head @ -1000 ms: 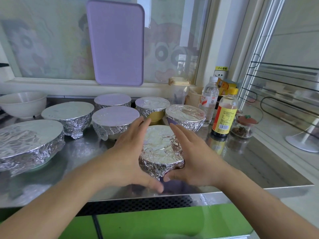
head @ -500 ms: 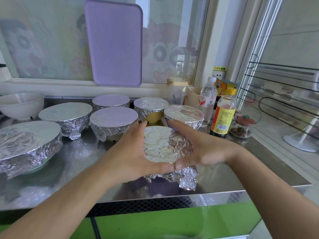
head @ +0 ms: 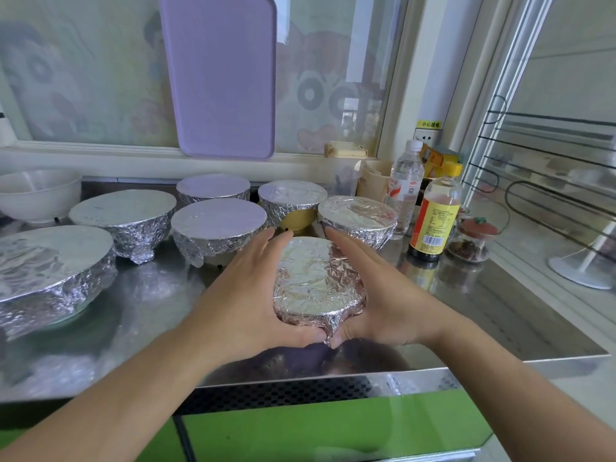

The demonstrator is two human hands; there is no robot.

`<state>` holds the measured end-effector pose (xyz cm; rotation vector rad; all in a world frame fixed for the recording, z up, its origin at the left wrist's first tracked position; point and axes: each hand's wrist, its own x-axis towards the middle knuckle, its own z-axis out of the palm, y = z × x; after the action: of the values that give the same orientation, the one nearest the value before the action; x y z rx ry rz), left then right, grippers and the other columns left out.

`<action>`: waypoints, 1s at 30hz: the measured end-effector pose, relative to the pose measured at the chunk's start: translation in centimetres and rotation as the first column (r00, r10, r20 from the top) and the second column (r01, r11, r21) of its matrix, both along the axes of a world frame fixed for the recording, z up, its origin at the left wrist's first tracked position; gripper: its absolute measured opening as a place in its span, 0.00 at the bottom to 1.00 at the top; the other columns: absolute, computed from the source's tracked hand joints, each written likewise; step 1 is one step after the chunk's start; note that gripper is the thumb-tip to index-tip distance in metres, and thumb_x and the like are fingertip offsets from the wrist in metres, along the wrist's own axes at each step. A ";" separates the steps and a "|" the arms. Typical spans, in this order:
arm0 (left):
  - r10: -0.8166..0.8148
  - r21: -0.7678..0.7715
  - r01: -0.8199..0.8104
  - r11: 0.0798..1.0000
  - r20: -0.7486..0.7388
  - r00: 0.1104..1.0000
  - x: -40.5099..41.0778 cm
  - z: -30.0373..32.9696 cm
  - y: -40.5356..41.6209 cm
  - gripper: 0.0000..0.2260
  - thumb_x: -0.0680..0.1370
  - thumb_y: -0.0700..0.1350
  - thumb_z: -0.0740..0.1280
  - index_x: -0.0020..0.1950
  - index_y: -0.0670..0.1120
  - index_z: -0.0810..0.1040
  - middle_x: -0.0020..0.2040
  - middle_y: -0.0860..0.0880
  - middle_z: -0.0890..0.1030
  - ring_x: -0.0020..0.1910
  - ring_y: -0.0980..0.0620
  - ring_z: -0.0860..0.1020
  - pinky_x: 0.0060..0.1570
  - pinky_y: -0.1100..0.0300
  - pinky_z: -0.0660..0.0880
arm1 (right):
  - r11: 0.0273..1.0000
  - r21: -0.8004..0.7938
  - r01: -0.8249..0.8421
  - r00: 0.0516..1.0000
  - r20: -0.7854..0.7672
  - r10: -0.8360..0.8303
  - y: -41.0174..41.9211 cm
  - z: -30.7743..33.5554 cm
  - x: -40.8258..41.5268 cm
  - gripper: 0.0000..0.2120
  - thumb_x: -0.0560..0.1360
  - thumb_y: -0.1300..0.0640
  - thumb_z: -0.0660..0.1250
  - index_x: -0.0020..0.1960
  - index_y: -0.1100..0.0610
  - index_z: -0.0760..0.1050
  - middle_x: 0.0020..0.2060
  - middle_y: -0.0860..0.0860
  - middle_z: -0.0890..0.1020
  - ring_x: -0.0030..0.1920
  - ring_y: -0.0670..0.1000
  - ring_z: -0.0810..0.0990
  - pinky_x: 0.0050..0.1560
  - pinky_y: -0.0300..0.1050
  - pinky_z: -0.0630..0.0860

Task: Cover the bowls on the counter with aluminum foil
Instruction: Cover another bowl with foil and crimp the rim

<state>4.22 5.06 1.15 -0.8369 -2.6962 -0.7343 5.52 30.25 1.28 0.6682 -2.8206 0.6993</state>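
Near the front edge of the counter (head: 520,315), about midway along it, sits the foil-covered bowl (head: 316,278), its crinkled aluminum foil folded down over the rim. The left hand (head: 253,295) cups its left side and the right hand (head: 383,295) its right side, fingers laid along the foil and thumbs nearly meeting at a foil fold on the near side, grasping the bowl between them. Behind it stand six more foil-covered bowls, the largest (head: 50,265) at the left edge, and one just beyond the right fingertips (head: 358,216). An uncovered white bowl (head: 36,195) sits at the back left corner. Toward the back right stand a water bottle (head: 405,185) and a yellow-capped sauce bottle (head: 435,215).
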 end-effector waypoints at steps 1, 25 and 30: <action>-0.004 0.004 0.004 1.000 -0.002 1.000 0.0 -0.1 -0.1 0.66 0.55 0.80 0.73 0.84 0.59 0.46 0.83 0.61 0.48 0.81 0.59 0.55 0.78 0.53 0.62 | 1.000 -0.001 0.008 1.000 -0.013 -0.008 0.0 -0.1 0.1 0.70 0.61 0.41 0.87 0.86 0.46 0.43 0.84 0.39 0.50 0.83 0.39 0.49 0.76 0.27 0.49; 0.001 -0.002 -0.002 1.000 -0.108 0.994 -0.1 -1.2 0.0 0.62 0.57 0.76 0.75 0.82 0.61 0.47 0.83 0.57 0.48 0.81 0.52 0.60 0.73 0.48 0.71 | 0.999 0.015 0.043 0.994 -0.098 -0.041 -0.9 -0.5 1.1 0.70 0.61 0.28 0.81 0.86 0.47 0.41 0.85 0.42 0.46 0.85 0.44 0.47 0.83 0.49 0.56; -0.046 -0.010 0.046 0.999 -0.023 0.999 -0.7 -0.6 -0.7 0.64 0.56 0.76 0.78 0.82 0.62 0.45 0.82 0.62 0.46 0.81 0.56 0.58 0.76 0.49 0.66 | 0.998 -0.063 -0.013 0.989 0.143 0.022 0.1 0.6 0.9 0.59 0.66 0.25 0.74 0.85 0.37 0.44 0.83 0.33 0.43 0.83 0.39 0.44 0.83 0.53 0.55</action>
<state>3.49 4.34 0.58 -0.9070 -2.6701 -0.7176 6.46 30.32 1.86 0.6580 -2.9119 0.8680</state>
